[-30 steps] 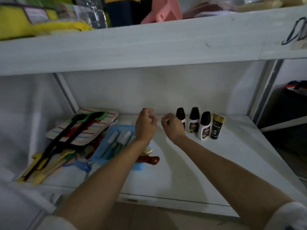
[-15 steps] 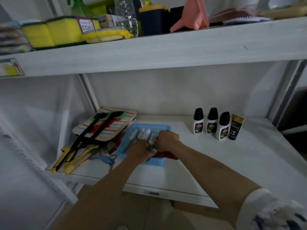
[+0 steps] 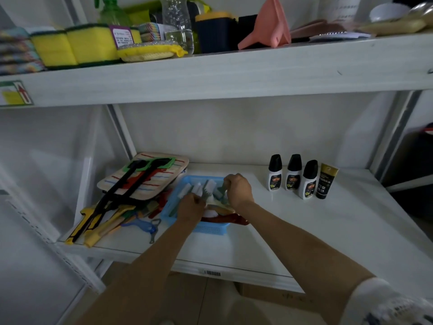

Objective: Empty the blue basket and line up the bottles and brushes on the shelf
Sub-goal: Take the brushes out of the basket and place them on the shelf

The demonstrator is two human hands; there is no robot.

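Note:
The blue basket (image 3: 212, 228) sits on the white lower shelf (image 3: 304, 226), left of centre. Several brushes (image 3: 206, 187) with white bristles and green handles lie in it, over a dark red brush (image 3: 234, 218). My left hand (image 3: 191, 208) reaches into the basket's near left part with fingers closed around brush handles. My right hand (image 3: 239, 190) is at the basket's far right corner, pinching a green brush (image 3: 220, 192). Three white bottles with black caps (image 3: 294, 175) and a black-and-gold tube (image 3: 325, 181) stand in a row at the back right.
Left of the basket lies a pile of tongs, spatulas and a striped mat (image 3: 143, 179), with a blue peeler (image 3: 145, 227) in front. The upper shelf (image 3: 210, 71) holds yellow sponges (image 3: 77, 46), a clear bottle and a pink funnel (image 3: 269, 24). Bare shelf surface lies right of the basket.
A second ago both hands hovered above the shelf beside the bottles. They dropped into the basket and now hold brushes; the right hand has shifted toward the far corner.

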